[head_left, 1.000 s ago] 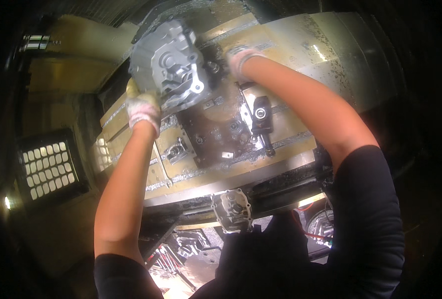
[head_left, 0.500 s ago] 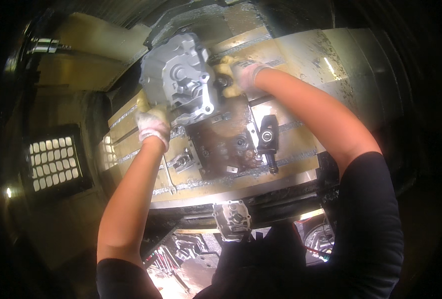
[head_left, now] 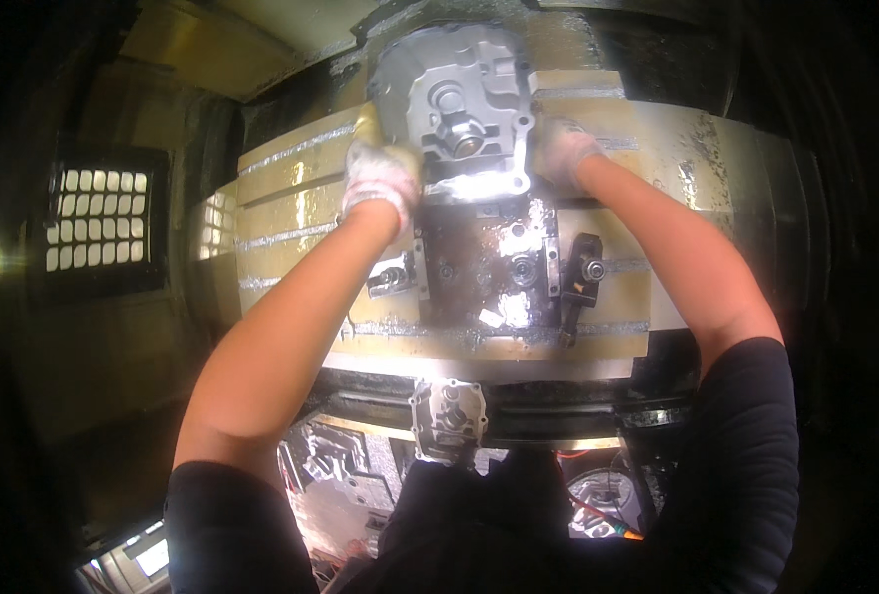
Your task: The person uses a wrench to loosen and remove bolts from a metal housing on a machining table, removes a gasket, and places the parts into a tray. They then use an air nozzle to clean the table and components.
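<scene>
- Left hand (head_left: 382, 176), gloved: grasps the left edge of the grey casting (head_left: 451, 114).
- Right hand (head_left: 561, 153), gloved: located at the casting's right edge; blurred, grip cannot be determined.
- Small metal housing (head_left: 449, 416): positioned at the near edge of the slotted surface (head_left: 269, 216).
- Dark plate (head_left: 474, 287): centred on the surface; black clamp (head_left: 584, 272) to its right.
- Casting: located at the plate's far end, between both hands; seating cannot be determined.
</scene>
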`<state>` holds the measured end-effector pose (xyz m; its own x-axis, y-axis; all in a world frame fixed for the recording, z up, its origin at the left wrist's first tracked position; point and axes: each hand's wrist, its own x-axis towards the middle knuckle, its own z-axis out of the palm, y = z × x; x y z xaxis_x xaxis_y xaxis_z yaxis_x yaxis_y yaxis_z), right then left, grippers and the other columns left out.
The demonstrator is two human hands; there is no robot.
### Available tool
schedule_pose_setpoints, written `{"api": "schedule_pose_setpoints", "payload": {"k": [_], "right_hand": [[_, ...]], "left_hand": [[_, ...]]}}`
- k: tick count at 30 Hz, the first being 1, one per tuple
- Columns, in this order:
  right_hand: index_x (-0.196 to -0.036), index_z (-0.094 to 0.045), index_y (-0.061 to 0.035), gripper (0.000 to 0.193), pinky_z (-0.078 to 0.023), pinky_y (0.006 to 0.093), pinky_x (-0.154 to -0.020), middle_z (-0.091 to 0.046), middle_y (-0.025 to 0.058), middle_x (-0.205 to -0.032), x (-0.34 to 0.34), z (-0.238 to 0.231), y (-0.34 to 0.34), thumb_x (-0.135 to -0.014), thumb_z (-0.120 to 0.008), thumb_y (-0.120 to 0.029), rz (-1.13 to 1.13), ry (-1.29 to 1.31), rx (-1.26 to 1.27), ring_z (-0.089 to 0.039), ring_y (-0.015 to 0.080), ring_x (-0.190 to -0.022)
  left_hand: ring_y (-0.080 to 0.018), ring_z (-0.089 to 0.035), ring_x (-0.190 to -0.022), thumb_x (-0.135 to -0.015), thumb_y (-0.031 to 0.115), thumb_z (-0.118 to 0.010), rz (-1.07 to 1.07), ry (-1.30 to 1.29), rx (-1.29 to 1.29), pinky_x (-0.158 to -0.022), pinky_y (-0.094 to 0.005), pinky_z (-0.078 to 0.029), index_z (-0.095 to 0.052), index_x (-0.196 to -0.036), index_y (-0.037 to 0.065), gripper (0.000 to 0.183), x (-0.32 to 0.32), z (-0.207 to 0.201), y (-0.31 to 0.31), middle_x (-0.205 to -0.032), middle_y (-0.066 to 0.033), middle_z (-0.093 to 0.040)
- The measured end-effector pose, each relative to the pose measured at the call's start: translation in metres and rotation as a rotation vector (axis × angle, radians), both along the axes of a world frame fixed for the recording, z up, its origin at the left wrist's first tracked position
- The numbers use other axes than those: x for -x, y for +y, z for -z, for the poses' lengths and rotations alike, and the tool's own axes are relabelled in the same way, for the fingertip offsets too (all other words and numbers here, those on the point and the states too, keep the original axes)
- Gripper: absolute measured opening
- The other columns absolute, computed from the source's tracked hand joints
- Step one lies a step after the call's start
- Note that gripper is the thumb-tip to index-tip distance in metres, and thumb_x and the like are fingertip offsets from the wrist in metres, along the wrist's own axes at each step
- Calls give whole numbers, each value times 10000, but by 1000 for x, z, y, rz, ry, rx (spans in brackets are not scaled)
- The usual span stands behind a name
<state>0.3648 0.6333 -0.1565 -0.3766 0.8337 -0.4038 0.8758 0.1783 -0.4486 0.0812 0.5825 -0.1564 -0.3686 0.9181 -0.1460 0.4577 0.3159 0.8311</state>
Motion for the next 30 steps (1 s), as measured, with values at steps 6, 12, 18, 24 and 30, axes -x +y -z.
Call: {"api": "schedule_pose_setpoints", "payload": {"k": [6, 12, 18, 24, 30], "right_hand": [[-1406, -575, -123, 552, -466, 454, -1092, -585, 261, -1401, 8, 3, -16, -894, -660, -309, 353, 76, -22, -591, 395, -1285], [-1426, -572, -123, 514, -471, 421, -1081, -637, 178, -1370, -10, -110, -16, -947, -630, -299, 239, 126, -851, -614, 362, -1245], [-1549, -459, -207, 668, -125, 499, -1283, -391, 115, -1637, 92, -104, -61, -1003, -413, -589, 51, -139, -601, -225, 337, -1569], [-1497, -532, -187, 646, -160, 505, -1267, -459, 111, -1595, 96, -105, -67, -992, -466, -585, 64, -185, -655, -310, 360, -1531], [-1351, -646, -122, 564, -295, 501, -1184, -636, 142, -1393, 102, -104, -64, -968, -530, -519, 1, -130, -718, -492, 389, -1376]], "left_hand": [[-328, -665, -1098, -980, 273, -554, -7, 191, 131, -925, -380, -511, -468, -1477, 62, 547, -40, -48, -9, -1210, -234, -663], [-373, -648, -1221, -916, 194, -570, 9, 328, 170, -1049, -409, -508, -385, -1584, 96, 700, -50, -94, -17, -1359, -247, -635], [-377, -528, -1372, -912, 526, -614, 41, -27, 180, -1139, -411, -409, -382, -1590, 137, 815, -37, -111, -29, -1481, -278, -527], [-338, -392, -1488, -821, 616, -765, 353, 194, 30, -1226, -401, -332, -432, -1537, 50, 971, 93, -45, -19, -1589, -223, -426], [-366, -517, -1366, -788, 520, -813, 891, 847, 162, -1116, -451, -467, -523, -1418, 24, 853, 123, 7, -18, -1480, -204, -525]]}}
